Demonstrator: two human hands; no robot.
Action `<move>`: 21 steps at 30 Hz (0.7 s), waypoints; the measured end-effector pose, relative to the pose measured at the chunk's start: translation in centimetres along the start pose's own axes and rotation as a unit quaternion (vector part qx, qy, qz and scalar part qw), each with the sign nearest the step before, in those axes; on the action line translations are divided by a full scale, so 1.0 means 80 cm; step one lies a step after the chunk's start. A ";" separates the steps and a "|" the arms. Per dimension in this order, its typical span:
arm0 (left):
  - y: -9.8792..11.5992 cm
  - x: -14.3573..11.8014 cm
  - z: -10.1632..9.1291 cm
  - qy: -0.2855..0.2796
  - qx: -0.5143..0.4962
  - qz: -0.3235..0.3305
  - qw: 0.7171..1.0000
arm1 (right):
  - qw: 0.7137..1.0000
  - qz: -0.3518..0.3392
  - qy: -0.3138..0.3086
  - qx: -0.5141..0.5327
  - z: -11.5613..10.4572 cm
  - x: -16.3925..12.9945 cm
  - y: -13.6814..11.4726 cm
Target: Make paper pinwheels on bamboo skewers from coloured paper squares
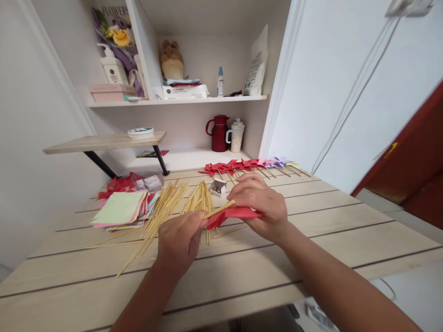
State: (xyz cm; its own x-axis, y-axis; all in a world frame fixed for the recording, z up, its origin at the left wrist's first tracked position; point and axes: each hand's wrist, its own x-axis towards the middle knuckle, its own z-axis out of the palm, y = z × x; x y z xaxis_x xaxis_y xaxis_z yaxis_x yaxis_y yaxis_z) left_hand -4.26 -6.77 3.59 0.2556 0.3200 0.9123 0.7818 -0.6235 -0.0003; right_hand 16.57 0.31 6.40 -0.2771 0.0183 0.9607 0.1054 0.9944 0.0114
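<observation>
My left hand [180, 237] is closed, with the thumb pressed along a thin wooden stick [219, 210]. The stick slants up to the right across a folded piece of red paper [242, 212]. My right hand [265, 205] grips the paper's right side, its fingers curled above the stick's far end. Whether the left fingers also pinch the paper's left corner is hidden. Just beyond the hands stands a small open box [218, 187] with small metallic pieces inside. Beneath and left of them lie many loose wooden sticks [166, 207].
A stack of coloured paper squares [121, 207] lies at left, near red folded paper [119, 184] and a clear plastic pack [149, 182]. Red and purple paper pinwheels on sticks [238, 166] line the table's back. A raised wooden stand [104, 142] and a red jug [220, 133] are behind.
</observation>
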 end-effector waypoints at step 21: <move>-0.008 -0.005 0.006 -0.079 -0.044 -0.028 0.996 | 1.000 0.016 -0.022 -0.007 0.006 -0.008 0.017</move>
State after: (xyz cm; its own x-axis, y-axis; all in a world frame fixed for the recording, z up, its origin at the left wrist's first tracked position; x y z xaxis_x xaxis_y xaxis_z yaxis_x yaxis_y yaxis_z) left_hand -4.58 -6.12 3.02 0.3048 0.4590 0.8345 0.7455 -0.6603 0.0909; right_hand 16.45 1.68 5.68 -0.3156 0.0548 0.9473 0.1275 0.9917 -0.0149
